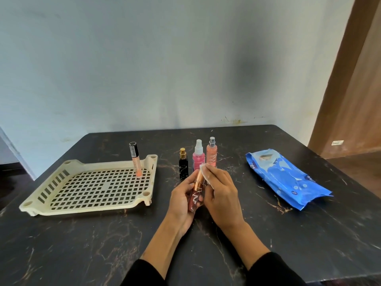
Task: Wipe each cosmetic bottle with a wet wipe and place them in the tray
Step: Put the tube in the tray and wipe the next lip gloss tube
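My left hand (pixel 182 200) grips a dark red lip-gloss tube (pixel 194 198) with a copper cap, tilted away from me. Pressed against that cap is a white wet wipe (pixel 205 175), held by my right hand (pixel 221 195). Behind my hands stand a black bottle with a gold cap (pixel 183 166), a pink spray bottle (pixel 198 156) and a peach spray bottle (pixel 211 153). A cream perforated tray (pixel 92 186) lies to the left. One peach gloss tube with a black cap (pixel 136 159) stands upright in its far right corner.
A blue pack of wet wipes (pixel 286 178) lies to the right on the dark marble-patterned table (pixel 288 244). A pale wall runs behind the table. A brown wooden door stands at far right.
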